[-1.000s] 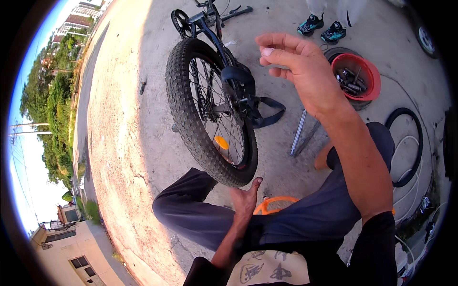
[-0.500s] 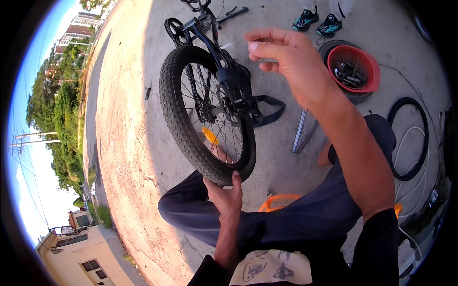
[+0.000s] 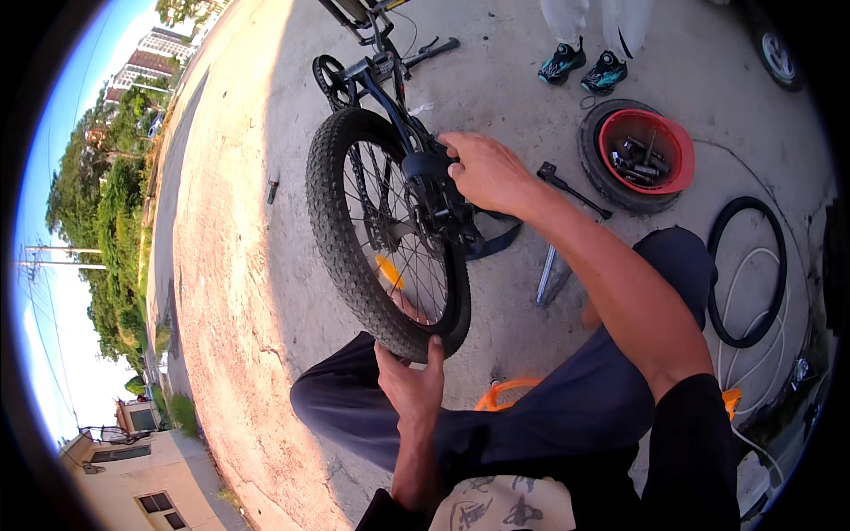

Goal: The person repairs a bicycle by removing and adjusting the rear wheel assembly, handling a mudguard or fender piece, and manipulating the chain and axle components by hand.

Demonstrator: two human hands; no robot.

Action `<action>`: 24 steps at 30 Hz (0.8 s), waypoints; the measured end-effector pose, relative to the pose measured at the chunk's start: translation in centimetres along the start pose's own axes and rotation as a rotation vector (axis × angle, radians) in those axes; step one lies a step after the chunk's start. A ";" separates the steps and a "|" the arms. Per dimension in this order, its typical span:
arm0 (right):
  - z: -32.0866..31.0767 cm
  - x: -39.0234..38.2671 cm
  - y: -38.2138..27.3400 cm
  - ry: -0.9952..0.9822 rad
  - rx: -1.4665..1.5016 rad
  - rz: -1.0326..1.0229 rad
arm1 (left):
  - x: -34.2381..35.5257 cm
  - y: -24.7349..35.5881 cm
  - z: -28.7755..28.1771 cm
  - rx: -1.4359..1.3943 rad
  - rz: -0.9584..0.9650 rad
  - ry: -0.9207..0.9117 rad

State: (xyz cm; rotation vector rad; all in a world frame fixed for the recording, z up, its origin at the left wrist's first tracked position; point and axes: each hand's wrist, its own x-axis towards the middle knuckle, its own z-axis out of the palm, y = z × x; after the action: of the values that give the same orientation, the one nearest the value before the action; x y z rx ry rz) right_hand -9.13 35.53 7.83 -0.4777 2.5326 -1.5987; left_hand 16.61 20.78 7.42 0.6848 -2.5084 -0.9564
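Note:
A bicycle lies before me, its wheel with a knobby black tyre (image 3: 335, 234) toward me. My left hand (image 3: 413, 382) grips the near end of the tyre, thumb on one side. My right hand (image 3: 490, 174) is beside the dark bicycle frame (image 3: 390, 99), its index finger stretched out and thumb lower, nothing seen between them. Whether its fingertips touch the frame cannot be told. A dark padded piece (image 3: 425, 166) sits just below those fingers. An orange-yellow reflector (image 3: 389, 272) is fixed among the spokes. The chainring (image 3: 331, 84) shows farther off.
A red bowl (image 3: 682, 155) of metal sockets rests on a small tyre (image 3: 591, 146). Near it lie a black tool (image 3: 575, 190) and a silver bar (image 3: 545, 276). A black tyre ring (image 3: 715, 296) and pale hose (image 3: 770, 358) are at right. Another person's shoes (image 3: 604, 73) stand beyond.
My right hand has come down and left to the bicycle frame, uncovering the black tool on the ground. The left hand keeps its hold on the tyre. The view has shifted slightly.

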 end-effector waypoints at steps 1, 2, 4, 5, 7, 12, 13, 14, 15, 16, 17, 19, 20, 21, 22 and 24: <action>1.2 0.9 0.9 -0.061 -0.081 0.042 | 0.1 0.3 -0.1 0.017 -0.008 -0.023; 2.6 1.9 1.9 -0.125 -0.159 0.086 | 0.2 0.5 -0.3 0.050 0.013 -0.036; 5.5 3.6 5.0 -0.084 -0.119 0.093 | -0.1 -0.1 -0.6 0.168 0.004 -0.047; 6.4 4.4 6.4 -0.043 -0.080 0.119 | -0.1 -0.3 -0.5 0.285 -0.010 -0.076; 7.8 5.4 7.8 -0.075 -0.073 0.123 | -0.1 0.4 -0.9 0.249 -0.021 -0.085; 9.8 6.1 8.5 -0.111 -0.060 0.155 | -0.5 -0.5 -1.2 0.289 -0.086 -0.130; 9.6 5.9 8.2 -0.141 -0.075 0.232 | -0.7 -0.7 -1.2 0.313 -0.111 -0.149; 9.2 5.8 7.9 -0.145 -0.077 0.230 | -0.6 -0.7 -1.3 0.312 -0.115 -0.146; 8.7 5.8 7.7 -0.139 -0.073 0.187 | -0.5 -0.7 -1.2 0.327 -0.103 -0.154; 8.3 5.4 7.7 -0.141 -0.070 0.155 | -0.6 -0.8 -1.2 0.344 -0.100 -0.171; 7.7 5.3 6.7 -0.149 -0.072 0.157 | -0.7 -0.7 -1.2 0.344 -0.109 -0.173; 6.3 5.6 4.9 -0.043 0.138 0.200 | -0.9 -0.8 -1.1 0.303 -0.001 -0.086; 5.7 5.8 4.2 -0.047 0.131 0.208 | -1.0 -1.1 -1.1 0.283 -0.040 -0.140; 5.0 6.0 3.6 0.020 0.154 0.149 | -1.0 -1.5 -1.0 0.279 -0.047 -0.147; 4.5 5.9 2.6 0.087 0.179 0.086 | -1.1 -2.0 -0.9 0.232 0.085 -0.068; 2.0 4.4 -0.3 -0.022 0.367 0.142 | -1.3 -2.0 -0.7 0.076 0.312 0.053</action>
State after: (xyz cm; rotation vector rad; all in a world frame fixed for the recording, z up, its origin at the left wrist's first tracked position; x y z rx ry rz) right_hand -12.75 32.30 7.53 -0.2647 2.1294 -1.9275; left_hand 18.60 19.83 6.33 0.3200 -2.5168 -0.7245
